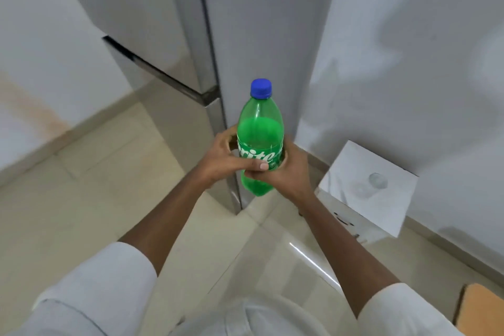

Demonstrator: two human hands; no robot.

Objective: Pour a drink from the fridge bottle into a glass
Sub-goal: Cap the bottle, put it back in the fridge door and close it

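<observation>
Hands wrap bottle (260,133) at its label — left hand (226,158) and right hand (286,172) both closed round it, upright, cap (261,88) on, likely for carrying. Fridge (191,22) behind, shut. Glass (377,180) waits right, on white stand (381,207).

One head-worn wide-angle camera looks steeply down and forward, close over both forearms, which rise from the frame's lower corners to its centre. The fridge (218,35) fills the upper middle, tiled floor (90,199) the lower left.
</observation>
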